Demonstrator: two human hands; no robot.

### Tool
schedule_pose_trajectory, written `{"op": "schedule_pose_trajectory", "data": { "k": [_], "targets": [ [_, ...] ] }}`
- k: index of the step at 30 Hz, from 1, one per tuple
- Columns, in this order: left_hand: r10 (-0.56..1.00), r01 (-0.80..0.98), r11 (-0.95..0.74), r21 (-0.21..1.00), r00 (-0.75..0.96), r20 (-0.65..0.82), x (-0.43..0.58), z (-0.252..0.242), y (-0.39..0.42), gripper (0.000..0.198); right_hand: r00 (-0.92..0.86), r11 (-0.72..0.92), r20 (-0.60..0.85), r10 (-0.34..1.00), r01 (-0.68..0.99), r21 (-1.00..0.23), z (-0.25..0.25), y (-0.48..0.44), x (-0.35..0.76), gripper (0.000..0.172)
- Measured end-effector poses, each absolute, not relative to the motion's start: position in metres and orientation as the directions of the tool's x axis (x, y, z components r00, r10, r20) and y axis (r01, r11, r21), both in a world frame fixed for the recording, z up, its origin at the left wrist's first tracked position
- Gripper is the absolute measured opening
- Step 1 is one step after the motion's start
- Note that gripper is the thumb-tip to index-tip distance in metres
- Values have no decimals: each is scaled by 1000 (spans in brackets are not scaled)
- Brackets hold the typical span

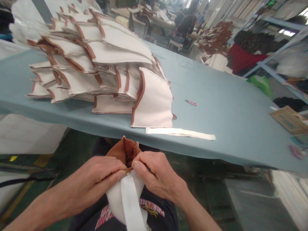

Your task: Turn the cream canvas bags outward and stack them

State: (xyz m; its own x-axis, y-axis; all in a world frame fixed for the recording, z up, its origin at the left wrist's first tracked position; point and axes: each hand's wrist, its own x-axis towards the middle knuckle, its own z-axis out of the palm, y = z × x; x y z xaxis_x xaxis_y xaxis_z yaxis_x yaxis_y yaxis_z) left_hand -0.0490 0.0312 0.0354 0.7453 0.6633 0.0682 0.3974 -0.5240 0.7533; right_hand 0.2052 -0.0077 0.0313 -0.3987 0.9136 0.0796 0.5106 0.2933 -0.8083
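one blue-covered table point(228, 96) is piled with many white-and-brown sewn pieces point(117, 53). by its near edge, over the lap, one held piece point(116, 150) is pinched at its brown rim by left hand point(103, 173) and right hand point(157, 173), both clamped, thumbs near each other. white strip point(132, 202) is hung down its front. flat strip point(180, 132) is laid along table edge; pink snips point(192, 103) are seen behind.

Held pc point(117, 150) brown & off-wht, strip point(131, 199) wht, tbl point(231, 112) lt blue, snips point(192, 103) pink.
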Motion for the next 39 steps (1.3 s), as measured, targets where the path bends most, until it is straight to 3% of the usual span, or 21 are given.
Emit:
{"op": "schedule_pose_trajectory", "data": {
  "k": [7, 10, 15, 18, 21, 25, 31, 39],
  "targets": [
    [653, 342, -664, 665, 699, 293, -35, 18, 31, 41, -373, 229, 19, 927, 527, -819, 35, -2, 206, 41],
    [655, 362, -686, 631, 684, 321, -32, 12, 33, 42, -393, 209, -10, 920, 510, -834, 38, 1, 209, 40],
    [725, 392, -495, 775, 678, 120, -32, 23, 37, 44, -437, 200, -12, 899, 436, -878, 38, 4, 212, 39],
    [663, 400, -287, 870, 739, -121, -31, 35, 42, 43, -441, 193, 3, 897, 385, -903, 35, 1, 213, 36],
    [575, 458, -129, 880, 757, -309, -28, 44, 46, 41, -427, 235, 60, 902, 368, -900, 30, -3, 212, 34],
    [562, 470, -99, 877, 754, -341, -22, 47, 50, 40, -395, 289, 127, 910, 385, -876, 26, -7, 214, 32],
    [579, 532, -130, 836, 726, -372, -18, 49, 52, 21, -375, 292, 123, 919, 436, -851, 20, -7, 214, 31],
    [604, 533, -161, 830, 719, -344, -23, 44, 52, 20, -377, 338, 168, 911, 446, -829, 19, -5, 213, 32]
  ]
}}
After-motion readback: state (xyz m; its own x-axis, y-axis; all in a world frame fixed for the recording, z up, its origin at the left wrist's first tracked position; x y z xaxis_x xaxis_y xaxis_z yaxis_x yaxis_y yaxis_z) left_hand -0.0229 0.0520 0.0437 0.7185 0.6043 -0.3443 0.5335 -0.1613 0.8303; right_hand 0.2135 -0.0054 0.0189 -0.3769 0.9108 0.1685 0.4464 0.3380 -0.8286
